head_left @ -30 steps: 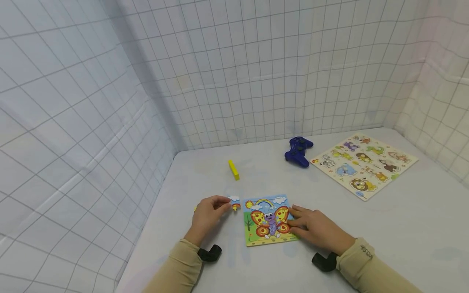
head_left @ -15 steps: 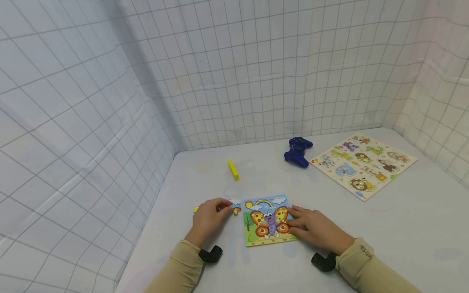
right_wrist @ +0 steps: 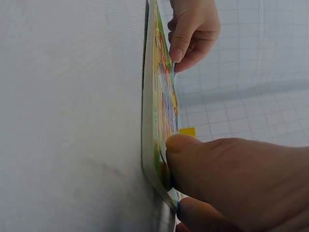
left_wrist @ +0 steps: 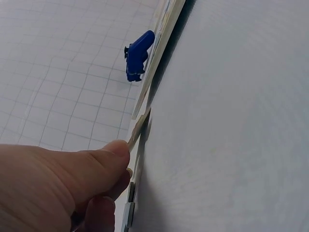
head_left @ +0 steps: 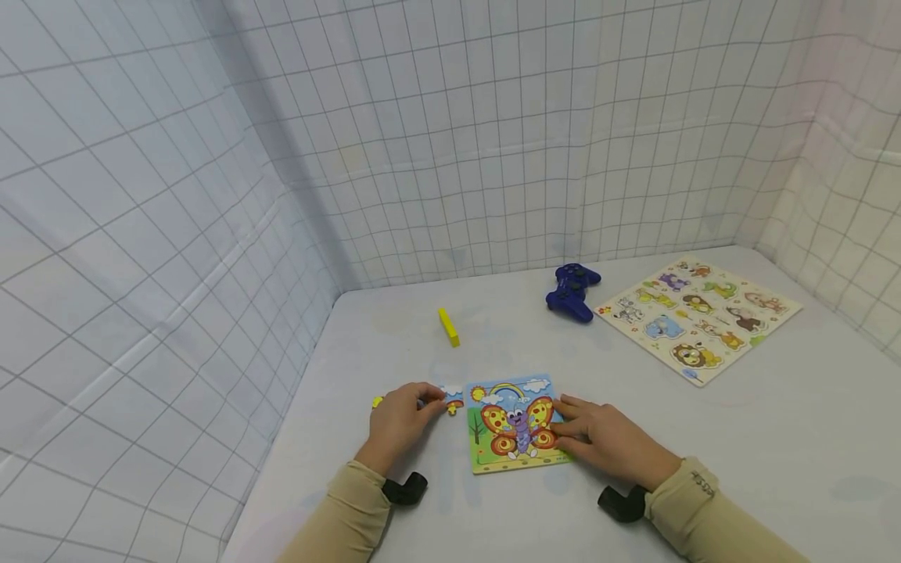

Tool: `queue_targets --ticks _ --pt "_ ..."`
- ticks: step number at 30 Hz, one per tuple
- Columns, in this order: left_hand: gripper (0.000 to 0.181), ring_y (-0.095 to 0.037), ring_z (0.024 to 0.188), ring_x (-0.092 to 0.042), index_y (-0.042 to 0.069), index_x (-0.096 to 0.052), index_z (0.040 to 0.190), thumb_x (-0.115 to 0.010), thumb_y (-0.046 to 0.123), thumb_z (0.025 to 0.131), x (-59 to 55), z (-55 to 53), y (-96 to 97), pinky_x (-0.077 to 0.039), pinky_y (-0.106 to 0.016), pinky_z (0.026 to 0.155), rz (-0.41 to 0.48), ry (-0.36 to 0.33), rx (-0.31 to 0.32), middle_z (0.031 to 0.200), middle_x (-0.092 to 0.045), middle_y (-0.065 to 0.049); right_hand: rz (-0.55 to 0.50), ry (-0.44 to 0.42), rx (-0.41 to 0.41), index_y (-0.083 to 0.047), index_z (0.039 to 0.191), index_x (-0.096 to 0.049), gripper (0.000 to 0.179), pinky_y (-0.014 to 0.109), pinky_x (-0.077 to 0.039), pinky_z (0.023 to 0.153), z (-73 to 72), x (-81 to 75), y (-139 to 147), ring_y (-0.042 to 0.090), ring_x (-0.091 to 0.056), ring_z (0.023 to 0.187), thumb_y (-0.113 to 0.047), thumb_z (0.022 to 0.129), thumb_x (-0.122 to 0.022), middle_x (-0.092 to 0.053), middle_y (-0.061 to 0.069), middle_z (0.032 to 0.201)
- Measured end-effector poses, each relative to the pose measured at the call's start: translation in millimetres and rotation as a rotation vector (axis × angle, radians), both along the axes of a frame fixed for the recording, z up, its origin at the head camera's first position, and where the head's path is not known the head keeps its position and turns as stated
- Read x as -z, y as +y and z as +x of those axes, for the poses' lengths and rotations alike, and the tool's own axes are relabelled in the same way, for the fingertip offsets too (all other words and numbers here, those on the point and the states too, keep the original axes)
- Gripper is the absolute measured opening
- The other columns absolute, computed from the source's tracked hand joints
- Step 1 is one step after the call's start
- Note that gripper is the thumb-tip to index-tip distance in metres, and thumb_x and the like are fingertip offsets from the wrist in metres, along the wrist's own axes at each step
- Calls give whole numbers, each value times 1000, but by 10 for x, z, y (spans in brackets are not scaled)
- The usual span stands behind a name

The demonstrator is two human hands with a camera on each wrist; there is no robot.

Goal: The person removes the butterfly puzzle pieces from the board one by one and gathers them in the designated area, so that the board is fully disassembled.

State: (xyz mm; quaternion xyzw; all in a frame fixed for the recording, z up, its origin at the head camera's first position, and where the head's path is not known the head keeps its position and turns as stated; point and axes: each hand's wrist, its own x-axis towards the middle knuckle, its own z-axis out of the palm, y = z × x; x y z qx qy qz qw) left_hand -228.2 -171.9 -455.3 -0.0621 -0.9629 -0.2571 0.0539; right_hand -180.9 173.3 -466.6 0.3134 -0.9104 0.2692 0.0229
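My left hand point(head_left: 400, 422) pinches a small puzzle piece point(head_left: 454, 400) between thumb and fingertips. The piece has blue sky, white cloud and a red and yellow part; in the left wrist view its thin edge point(left_wrist: 140, 126) is seen tilted close over the table. Just right of it lies a square butterfly puzzle point(head_left: 517, 426). Fingers of my right hand point(head_left: 612, 440) rest, spread and fairly straight, on the puzzle's right edge. In the right wrist view the thumb point(right_wrist: 193, 150) lies against its printed face. Beyond my left hand, a yellow bit point(head_left: 377, 401) is mostly hidden.
A yellow block point(head_left: 449, 327) lies behind the puzzle. Farther back is a blue game controller point(head_left: 573, 292), and to its right a large animal puzzle board point(head_left: 697, 317). Grid-patterned cloth walls point(head_left: 450, 141) enclose the table's back and sides.
My left hand has lowered the puzzle piece slightly and shifted it towards me, beside the butterfly puzzle. In the last half second it has barely moved. My right hand has stayed on the puzzle's edge.
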Motion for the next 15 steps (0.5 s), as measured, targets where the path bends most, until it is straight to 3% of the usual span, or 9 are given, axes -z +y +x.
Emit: queue_targets --ticks 15 --pt "10 -7 82 -63 28 -79 101 -78 32 93 35 3 -30 -49 -30 68 -23 -17 10 99 -73 9 -12 7 -5 -9 122 -76 31 57 -47 105 4 -4 1 38 -52 139 -27 98 -71 -59 18 145"
